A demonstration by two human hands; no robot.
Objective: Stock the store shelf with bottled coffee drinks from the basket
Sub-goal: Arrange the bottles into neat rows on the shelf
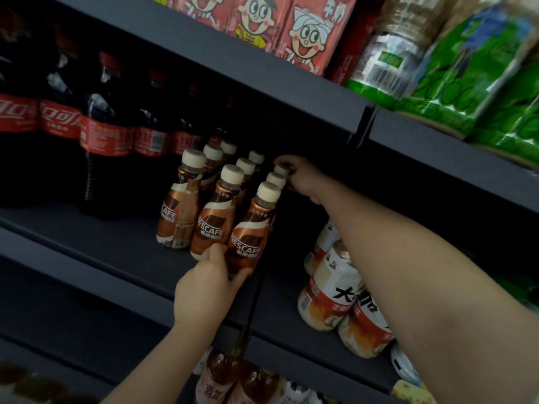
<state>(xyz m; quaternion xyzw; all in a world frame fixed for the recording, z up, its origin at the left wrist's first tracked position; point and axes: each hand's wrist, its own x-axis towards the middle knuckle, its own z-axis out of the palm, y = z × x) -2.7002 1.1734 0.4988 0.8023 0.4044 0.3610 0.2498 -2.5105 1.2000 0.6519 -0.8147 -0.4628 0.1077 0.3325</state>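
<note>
Several brown coffee bottles with cream caps stand in rows on the dark shelf [125, 252]. My left hand [208, 282] grips the base of the front right coffee bottle [250, 228], which sits at the shelf's front edge. My right hand [300, 176] reaches deeper in, with its fingers closed around the cap of the rear bottle [281, 170] in the same row. The basket is out of view.
Large cola bottles [108, 132] fill the shelf to the left of the coffee. White and red bottles [335, 290] stand to the right, past a thin black divider [255, 298]. Red cartons [280, 27] and green packs [455, 71] sit on the shelf above. More bottles [233, 377] stand below.
</note>
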